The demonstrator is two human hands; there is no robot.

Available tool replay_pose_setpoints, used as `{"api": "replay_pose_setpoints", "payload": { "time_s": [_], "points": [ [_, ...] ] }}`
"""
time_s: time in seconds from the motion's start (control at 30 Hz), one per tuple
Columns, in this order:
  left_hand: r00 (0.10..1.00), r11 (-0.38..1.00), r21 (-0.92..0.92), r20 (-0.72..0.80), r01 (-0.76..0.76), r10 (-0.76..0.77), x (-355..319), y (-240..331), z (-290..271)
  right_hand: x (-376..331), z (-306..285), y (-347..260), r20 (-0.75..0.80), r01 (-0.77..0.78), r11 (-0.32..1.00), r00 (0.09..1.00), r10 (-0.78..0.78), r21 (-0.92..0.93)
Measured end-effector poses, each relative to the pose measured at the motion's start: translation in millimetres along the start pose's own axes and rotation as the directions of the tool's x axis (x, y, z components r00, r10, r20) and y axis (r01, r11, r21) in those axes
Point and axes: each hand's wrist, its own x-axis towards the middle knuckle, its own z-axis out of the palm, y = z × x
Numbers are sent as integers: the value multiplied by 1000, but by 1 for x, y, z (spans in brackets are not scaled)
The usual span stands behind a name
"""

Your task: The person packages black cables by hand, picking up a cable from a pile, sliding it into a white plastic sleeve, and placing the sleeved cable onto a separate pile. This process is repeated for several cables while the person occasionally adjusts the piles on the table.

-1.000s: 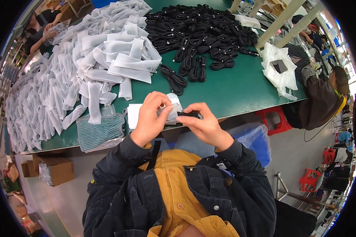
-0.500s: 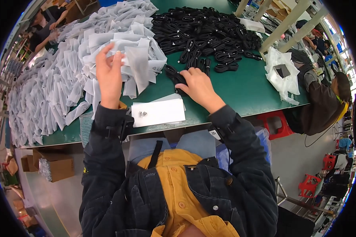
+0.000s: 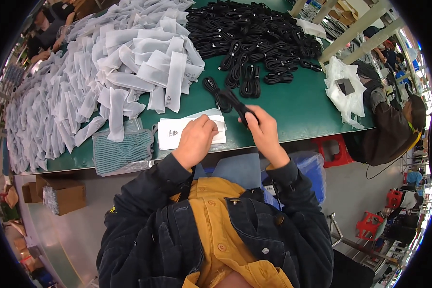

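My right hand (image 3: 264,129) is closed on a bundled black cable (image 3: 234,103), raised over the table near its front edge. Another black cable bundle (image 3: 210,85) lies on the table just beyond it. My left hand (image 3: 196,139) rests over a small stack of flat white bags (image 3: 169,134), its fingertips pinched together at the top bag's right side. To the left, a large heap of frosted white bags (image 3: 129,62) with things inside covers the table. A teal ribbed cloth (image 3: 117,151) in a clear bag lies left of the stack.
A big pile of black cable bundles (image 3: 254,33) fills the back middle of the green table (image 3: 302,110). A crumpled white plastic bag (image 3: 343,84) sits at the right. Co-workers are at both sides. A red stool (image 3: 332,152) and a cardboard box (image 3: 65,194) stand below.
My left hand has come from the bag heap down to the white stack, leaving a filled bag on the heap. My right hand has lifted a cable bundle and drawn it nearer.
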Motion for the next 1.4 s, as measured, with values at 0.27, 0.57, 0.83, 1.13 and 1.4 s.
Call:
{"api": "replay_pose_setpoints", "payload": {
  "time_s": [0.27, 0.57, 0.83, 1.13, 1.4],
  "points": [
    [953, 880, -369, 74, 299, -293, -3, 8, -10, -47, -15, 8, 56, 193, 969, 981, -187, -151],
    [958, 796, -542, 66, 270, -280, -5, 6, -16, -45, -25, -3, 217, 402, 854, 913, -346, -330],
    [998, 955, -294, 31, -34, 46, -5, 15, -23, -49, -22, 5, 395, -490, 838, 838, 376, 240],
    [999, 968, -249, 10, -39, 43, -7, 11, -25, -50, -20, -3, 435, -694, 618, 717, 544, 371],
    [997, 989, -131, -20, 66, -69, -8, 7, -11, -62, -10, -6, 60, -345, 907, 938, 341, 242]
  ]
}}
